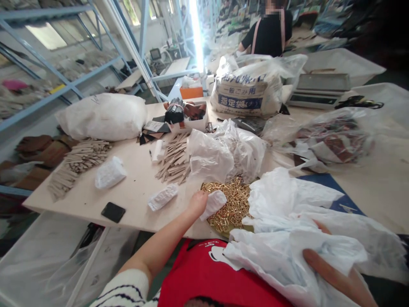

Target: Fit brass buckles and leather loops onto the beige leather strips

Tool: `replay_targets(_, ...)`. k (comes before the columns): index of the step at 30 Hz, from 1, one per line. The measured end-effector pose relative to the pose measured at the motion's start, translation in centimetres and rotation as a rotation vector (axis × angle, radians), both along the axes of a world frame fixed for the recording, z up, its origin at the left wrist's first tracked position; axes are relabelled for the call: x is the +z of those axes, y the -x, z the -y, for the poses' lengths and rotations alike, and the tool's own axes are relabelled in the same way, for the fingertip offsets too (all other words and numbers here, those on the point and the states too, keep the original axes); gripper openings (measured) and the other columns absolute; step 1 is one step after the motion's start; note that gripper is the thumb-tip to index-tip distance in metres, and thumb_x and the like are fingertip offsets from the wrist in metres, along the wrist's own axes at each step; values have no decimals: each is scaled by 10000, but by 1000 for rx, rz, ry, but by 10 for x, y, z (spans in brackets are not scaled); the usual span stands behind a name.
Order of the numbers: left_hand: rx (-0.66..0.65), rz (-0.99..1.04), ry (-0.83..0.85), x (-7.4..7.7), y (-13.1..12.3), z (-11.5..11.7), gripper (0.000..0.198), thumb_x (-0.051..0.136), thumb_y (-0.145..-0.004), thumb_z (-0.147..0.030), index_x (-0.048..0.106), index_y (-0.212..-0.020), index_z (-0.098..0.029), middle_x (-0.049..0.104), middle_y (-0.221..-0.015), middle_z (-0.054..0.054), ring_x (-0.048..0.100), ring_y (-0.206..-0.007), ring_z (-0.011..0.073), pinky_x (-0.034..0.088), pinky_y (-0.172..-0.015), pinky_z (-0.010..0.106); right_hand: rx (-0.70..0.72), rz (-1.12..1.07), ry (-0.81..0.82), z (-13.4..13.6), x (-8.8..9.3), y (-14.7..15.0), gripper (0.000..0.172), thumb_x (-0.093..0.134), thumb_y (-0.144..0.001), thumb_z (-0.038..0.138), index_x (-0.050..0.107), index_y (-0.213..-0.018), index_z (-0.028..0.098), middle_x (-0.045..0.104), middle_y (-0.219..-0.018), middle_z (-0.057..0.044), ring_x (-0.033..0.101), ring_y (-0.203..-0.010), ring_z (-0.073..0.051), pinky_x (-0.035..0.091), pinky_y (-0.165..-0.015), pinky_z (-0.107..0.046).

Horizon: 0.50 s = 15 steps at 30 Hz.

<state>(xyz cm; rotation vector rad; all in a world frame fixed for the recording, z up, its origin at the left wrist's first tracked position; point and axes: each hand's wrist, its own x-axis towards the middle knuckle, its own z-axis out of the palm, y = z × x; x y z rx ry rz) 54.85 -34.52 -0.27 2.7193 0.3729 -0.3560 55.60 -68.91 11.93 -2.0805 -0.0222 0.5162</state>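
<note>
Near the table's front edge, my left hand (200, 203) is closed on one end of a small white wrapped packet (216, 204). The packet's other end is over a heap of small gold-coloured metal pieces (231, 198), which lie in a shallow dish whose rim barely shows. On the right, my right hand (326, 266) grips a large crumpled white plastic bag (287, 243), its fingers partly covered by the folds. The bag's left side lies against the gold pieces. A similar white packet (162, 197) rests left of my left hand, and another wrapped bundle (110, 172) sits farther left.
Strips of beige material (174, 160) lie behind the packets. Clear plastic bags (220, 149) stand behind the gold pieces. A black phone-like object (113, 212) is at the front left edge. A scale (319, 89) and a printed sack (246, 91) stand farther back, near another person (268, 34).
</note>
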Motion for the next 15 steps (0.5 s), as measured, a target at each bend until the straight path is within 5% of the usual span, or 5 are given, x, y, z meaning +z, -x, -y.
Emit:
replay_targets(3, 11, 13, 54, 13, -12, -8, 208, 436, -787, -184, 628, -752, -110, 623, -793, 94, 551, -785, 181, 417, -745, 294, 18, 14, -31, -3, 1, 1, 671, 545, -648, 525, 365, -1204, 194, 605, -1024, -102, 586, -922, -296, 489, -744, -338)
replay_targets(7, 12, 115, 217, 41, -29, -9, 229, 404, -773, -204, 622, -765, -138, 619, -747, 35, 528, -705, 142, 398, -646, 236, -1, 55, -63, -7, 5, -1, 647, 593, -599, 483, 427, -1158, 205, 636, -974, -93, 612, -867, -291, 511, -704, -343)
replay_targets(15, 70, 334, 516, 93, -47, 16, 211, 384, -751, -240, 526, -634, -139, 435, -548, -47, 382, -520, 73, 301, -490, 173, 41, 82, -56, -11, 6, -4, 645, 589, -629, 470, 439, -1175, 158, 646, -986, -126, 626, -855, -293, 526, -699, -350)
